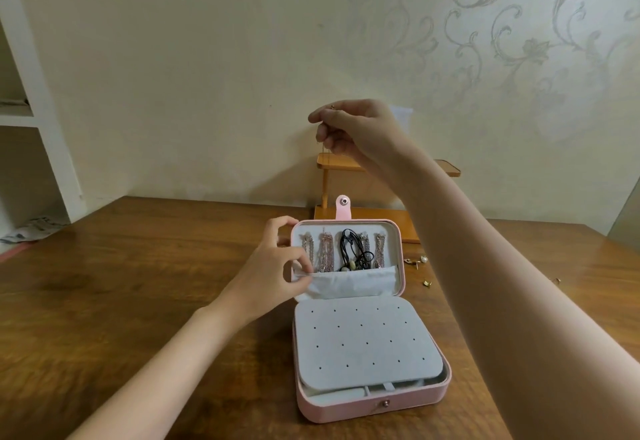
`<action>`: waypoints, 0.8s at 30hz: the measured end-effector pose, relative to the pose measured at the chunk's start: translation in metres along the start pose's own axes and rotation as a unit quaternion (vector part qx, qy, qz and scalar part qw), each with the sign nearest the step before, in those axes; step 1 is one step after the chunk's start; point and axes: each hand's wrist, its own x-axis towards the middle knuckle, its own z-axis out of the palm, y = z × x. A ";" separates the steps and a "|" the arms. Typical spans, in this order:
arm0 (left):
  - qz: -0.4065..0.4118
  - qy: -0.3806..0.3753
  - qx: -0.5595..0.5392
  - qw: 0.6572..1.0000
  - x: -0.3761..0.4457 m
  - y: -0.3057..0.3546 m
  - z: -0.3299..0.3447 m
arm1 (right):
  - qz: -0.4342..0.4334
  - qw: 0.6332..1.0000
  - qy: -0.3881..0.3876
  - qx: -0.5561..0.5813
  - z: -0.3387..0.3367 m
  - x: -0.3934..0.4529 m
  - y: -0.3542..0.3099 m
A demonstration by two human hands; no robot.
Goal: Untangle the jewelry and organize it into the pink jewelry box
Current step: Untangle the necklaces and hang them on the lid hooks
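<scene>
Evidently the left hand [277,263] pinches the pocket [349,283] open at center frame, so the right hand's [356,131] pinch-grip can lower its chain [320,148] into the box [374,401].

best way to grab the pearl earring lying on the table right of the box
Pinch the pearl earring by its round pearl, coming straight down from above. It lies flat on the wooden table, so no grip from the side fits under it, and the bead is its bulkiest part. Approach from the right, away from the pink jewelry box. Its thin post is too small to judge.
</scene>
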 end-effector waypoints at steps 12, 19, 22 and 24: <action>-0.110 0.110 -0.165 0.974 0.014 0.008 0.014 | 0.035 0.998 -0.035 0.031 0.012 -0.024 0.025; -0.091 0.154 -0.115 0.977 0.017 0.010 0.017 | 0.023 0.998 -0.026 0.051 0.014 -0.025 0.026; -0.060 0.167 -0.081 0.981 0.017 0.007 0.017 | 0.006 0.998 -0.040 0.038 0.012 -0.019 0.014; -0.042 0.176 -0.054 0.982 0.018 0.007 0.017 | -0.005 0.999 -0.049 0.016 0.012 -0.018 0.008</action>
